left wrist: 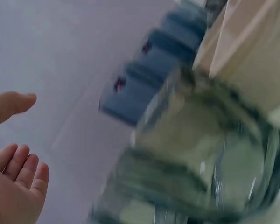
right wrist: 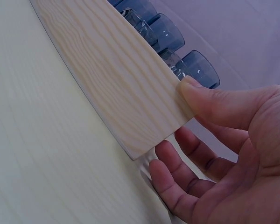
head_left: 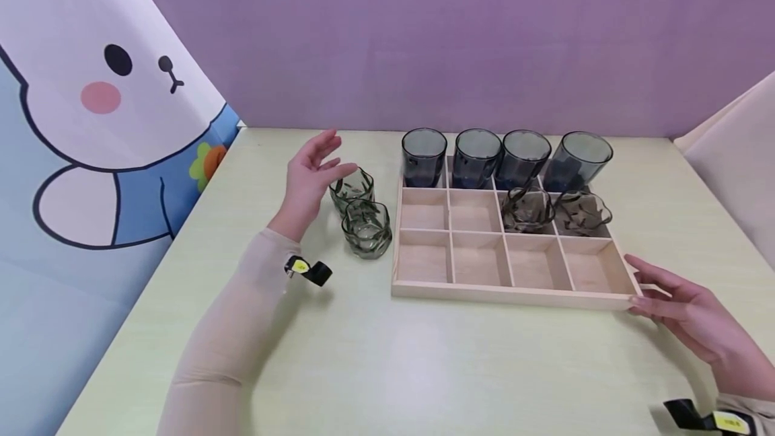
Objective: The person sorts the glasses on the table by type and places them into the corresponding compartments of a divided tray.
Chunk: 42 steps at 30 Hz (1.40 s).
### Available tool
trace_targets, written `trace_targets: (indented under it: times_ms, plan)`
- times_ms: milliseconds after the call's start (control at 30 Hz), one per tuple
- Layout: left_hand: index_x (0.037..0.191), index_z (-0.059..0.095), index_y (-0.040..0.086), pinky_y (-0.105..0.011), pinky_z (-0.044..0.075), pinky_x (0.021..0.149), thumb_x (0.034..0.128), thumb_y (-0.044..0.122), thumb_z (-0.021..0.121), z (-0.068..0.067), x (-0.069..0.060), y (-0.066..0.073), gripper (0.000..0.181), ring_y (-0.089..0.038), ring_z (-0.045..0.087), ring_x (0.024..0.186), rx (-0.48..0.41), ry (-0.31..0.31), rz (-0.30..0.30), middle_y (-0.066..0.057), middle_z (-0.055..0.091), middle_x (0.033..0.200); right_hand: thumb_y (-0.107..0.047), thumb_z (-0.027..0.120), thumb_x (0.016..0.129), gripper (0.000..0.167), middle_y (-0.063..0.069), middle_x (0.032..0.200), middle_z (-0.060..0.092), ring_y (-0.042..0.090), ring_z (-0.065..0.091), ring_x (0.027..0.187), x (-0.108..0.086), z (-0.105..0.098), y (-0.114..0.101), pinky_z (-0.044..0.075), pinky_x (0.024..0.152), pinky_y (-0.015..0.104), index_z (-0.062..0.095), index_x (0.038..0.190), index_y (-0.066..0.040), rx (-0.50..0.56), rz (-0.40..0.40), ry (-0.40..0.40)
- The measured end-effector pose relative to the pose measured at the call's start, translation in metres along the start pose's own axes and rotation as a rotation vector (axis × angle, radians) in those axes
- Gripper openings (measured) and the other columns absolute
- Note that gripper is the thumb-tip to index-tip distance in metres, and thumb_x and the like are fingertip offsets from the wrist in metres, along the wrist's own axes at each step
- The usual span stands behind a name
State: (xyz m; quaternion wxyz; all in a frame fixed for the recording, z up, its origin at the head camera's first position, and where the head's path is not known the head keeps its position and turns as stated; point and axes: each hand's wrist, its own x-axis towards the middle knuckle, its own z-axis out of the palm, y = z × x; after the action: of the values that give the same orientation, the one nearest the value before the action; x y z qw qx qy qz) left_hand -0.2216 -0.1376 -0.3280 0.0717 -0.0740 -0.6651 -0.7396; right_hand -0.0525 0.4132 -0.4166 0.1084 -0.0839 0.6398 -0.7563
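My left hand (head_left: pixel 310 184) hovers beside two green-tinted wavy glass cups; its fingers are loosely extended with nothing between them. The rear cup (head_left: pixel 354 188) is partly behind the front cup (head_left: pixel 366 234), both on the table left of a divided wooden tray (head_left: pixel 514 296). In the left wrist view, thumb and fingers stand apart, and the cups look blurred. My right hand (head_left: pixel 687 311) holds the tray's front right corner, thumb (right wrist: pixel 210 100) against the edge and fingers bent along the end wall. Two brownish wavy cups, one here (head_left: pixel 527 210), sit in the middle row's right compartments.
Several tall blue glasses, such as the leftmost one (head_left: pixel 424 159), stand in the tray's back row; the rightmost one (head_left: pixel 578 160) leans. A purple backdrop (head_left: pixel 387 52) rises behind the pale table (head_left: pixel 363 355). A cartoon-printed cloth (head_left: pixel 97 147) hangs at the left.
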Motion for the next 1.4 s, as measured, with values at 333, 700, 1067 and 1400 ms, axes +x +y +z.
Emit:
trace_targets:
  times_ms: [333,700,1067,1400]
  plan:
    - [0.152,0.033,-0.002,-0.039,0.030,0.116,0.0849,-0.017,0.064,-0.049,0.017,-0.031,0.075,-0.026,0.029,0.146,0.107,-0.308,-0.149,-0.016,0.034,0.157,0.028,0.038,0.092,0.071,0.003,0.113,0.053,0.012,0.064,0.098,0.000,0.004,-0.003,0.055,0.076,0.022,0.054,0.145,-0.017,0.051,-0.038,-0.039]
    - [0.155,0.023,-0.005,-0.030,0.045,0.102,0.0839,-0.022,0.058,-0.068,0.036,-0.050,0.081,-0.027,0.015,0.150,0.108,-0.685,-0.208,-0.020,0.021,0.161,0.028,0.038,0.092,0.071,0.003,0.114,0.052,0.012,0.063,0.098,-0.002,0.002,0.000,0.055,0.078,0.022,0.053,0.146,-0.016,0.052,-0.045,-0.042]
    - [0.155,0.022,-0.003,-0.037,0.033,0.114,0.0770,-0.023,0.063,-0.064,0.055,-0.060,0.090,-0.029,0.024,0.146,0.119,-0.802,-0.241,-0.019,0.025,0.160,0.028,0.038,0.091,0.071,0.003,0.114,0.051,0.012,0.063,0.098,-0.002,0.002,0.001,0.055,0.079,0.023,0.052,0.146,-0.014,0.049,-0.058,-0.048]
    - [0.149,0.026,-0.011,-0.041,0.046,0.103,0.0703,-0.026,0.067,-0.062,0.057,-0.063,0.090,-0.033,0.043,0.133,0.154,-0.741,-0.217,-0.021,0.039,0.149,0.028,0.038,0.092,0.070,0.003,0.114,0.052,0.012,0.063,0.099,-0.001,0.003,0.000,0.056,0.079,0.024,0.052,0.146,-0.014,0.060,-0.056,-0.049]
